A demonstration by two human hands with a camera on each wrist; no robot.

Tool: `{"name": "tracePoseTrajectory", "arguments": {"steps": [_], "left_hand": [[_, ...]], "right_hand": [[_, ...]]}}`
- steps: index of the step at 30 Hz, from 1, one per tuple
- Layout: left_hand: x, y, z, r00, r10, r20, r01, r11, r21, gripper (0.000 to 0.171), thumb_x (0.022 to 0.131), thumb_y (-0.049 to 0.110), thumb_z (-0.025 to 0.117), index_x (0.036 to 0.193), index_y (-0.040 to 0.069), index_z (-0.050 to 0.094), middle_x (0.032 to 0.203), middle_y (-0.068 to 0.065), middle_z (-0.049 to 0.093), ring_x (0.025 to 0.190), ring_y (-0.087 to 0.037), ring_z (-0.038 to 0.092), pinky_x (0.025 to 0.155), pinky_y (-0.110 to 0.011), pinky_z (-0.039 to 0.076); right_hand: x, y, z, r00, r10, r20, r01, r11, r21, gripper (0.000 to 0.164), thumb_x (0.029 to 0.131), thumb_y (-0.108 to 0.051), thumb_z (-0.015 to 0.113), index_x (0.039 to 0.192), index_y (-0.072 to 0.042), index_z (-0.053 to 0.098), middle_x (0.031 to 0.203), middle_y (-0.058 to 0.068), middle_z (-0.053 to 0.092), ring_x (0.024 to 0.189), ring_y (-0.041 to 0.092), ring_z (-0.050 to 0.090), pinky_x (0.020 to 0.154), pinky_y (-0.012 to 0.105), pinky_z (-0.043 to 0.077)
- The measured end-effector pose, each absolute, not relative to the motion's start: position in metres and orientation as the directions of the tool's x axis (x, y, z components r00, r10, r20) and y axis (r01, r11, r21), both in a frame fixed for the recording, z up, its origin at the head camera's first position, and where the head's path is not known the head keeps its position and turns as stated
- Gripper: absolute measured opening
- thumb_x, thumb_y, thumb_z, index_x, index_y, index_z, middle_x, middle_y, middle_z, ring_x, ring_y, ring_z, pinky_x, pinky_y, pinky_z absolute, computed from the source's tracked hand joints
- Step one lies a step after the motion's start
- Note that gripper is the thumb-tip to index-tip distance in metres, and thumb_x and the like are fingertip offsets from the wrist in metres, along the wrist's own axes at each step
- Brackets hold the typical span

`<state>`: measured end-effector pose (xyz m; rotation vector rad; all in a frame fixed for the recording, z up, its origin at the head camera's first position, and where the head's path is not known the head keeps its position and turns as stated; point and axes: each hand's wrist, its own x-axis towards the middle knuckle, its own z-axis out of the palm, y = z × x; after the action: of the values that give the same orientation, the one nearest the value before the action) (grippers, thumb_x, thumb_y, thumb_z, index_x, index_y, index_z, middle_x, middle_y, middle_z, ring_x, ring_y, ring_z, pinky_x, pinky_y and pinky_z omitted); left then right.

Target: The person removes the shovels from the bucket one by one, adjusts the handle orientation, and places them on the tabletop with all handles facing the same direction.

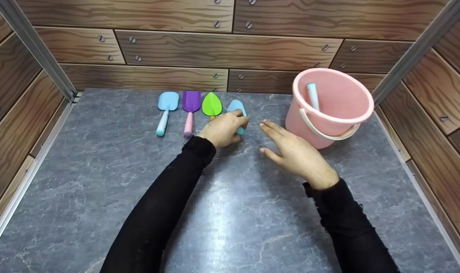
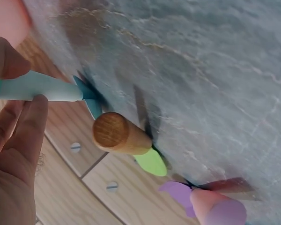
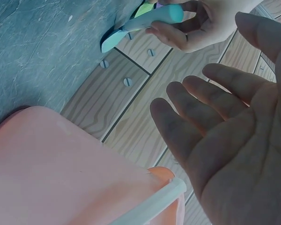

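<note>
In the head view my left hand (image 1: 223, 129) is over the rightmost toy shovel (image 1: 236, 105), which has a blue blade. The left wrist view has its pale teal handle (image 2: 47, 88) pinched between thumb and fingers, the blade pointing down toward the tabletop. Just left of it lies a green trowel (image 1: 212, 104) with a wooden handle, partly covered by the hand. My right hand (image 1: 296, 153) hovers with fingers extended, holding nothing, between that shovel and a pink bucket (image 1: 296, 122). A light blue handle (image 1: 312, 96) sticks up inside the bucket.
Further left on the grey marbled tabletop (image 1: 101, 159) lie a purple shovel (image 1: 191, 101) with a pink handle and a light blue shovel (image 1: 168, 101). Wood-patterned panels (image 1: 230, 49) wall the back and both sides. The bucket's white carrying handle (image 1: 317, 131) hangs over its front.
</note>
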<state>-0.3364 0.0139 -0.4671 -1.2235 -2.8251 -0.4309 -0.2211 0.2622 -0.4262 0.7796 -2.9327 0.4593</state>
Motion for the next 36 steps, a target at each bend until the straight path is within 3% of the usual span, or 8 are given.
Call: {"name": "tracePoseTrajectory", "arguments": {"steps": [12,23,36], "left_hand": [[-0.348,0.026,-0.473,-0.734,0.676,0.067,0.671,0.708,0.22,0.036,0.1,0.013,0.093,0.133,0.005,0.081,0.143,-0.015,0.076,0.125,-0.039,0.083,0.11,-0.048,0.071],[-0.348,0.023,-0.478,-0.75,0.66,0.045,0.652,0.727,0.216,0.03,0.102,0.005,0.089,0.132,0.004,0.083,0.141,-0.016,0.077,0.128,-0.04,0.082,0.112,-0.051,0.07],[-0.344,0.019,-0.476,-0.753,0.655,0.06,0.649,0.726,0.228,0.038,0.11,0.019,0.085,0.145,0.005,0.078,0.148,-0.014,0.076,0.135,-0.035,0.08,0.119,-0.047,0.067]], "right_hand": [[-0.222,0.262,-0.429,-0.869,-0.478,0.128,-0.494,0.83,-0.26,0.07,0.116,-0.034,0.075,0.175,-0.003,0.053,0.186,0.021,0.048,0.166,0.044,0.057,0.135,0.063,0.053],[-0.222,0.262,-0.429,-0.866,-0.481,0.136,-0.499,0.83,-0.247,0.071,0.116,-0.035,0.076,0.175,-0.004,0.053,0.185,0.02,0.05,0.165,0.043,0.059,0.133,0.062,0.055],[-0.22,0.265,-0.419,-0.845,-0.488,0.219,-0.529,0.82,-0.217,0.065,0.116,-0.03,0.076,0.173,-0.004,0.057,0.181,0.02,0.055,0.161,0.044,0.063,0.131,0.063,0.056]]}}
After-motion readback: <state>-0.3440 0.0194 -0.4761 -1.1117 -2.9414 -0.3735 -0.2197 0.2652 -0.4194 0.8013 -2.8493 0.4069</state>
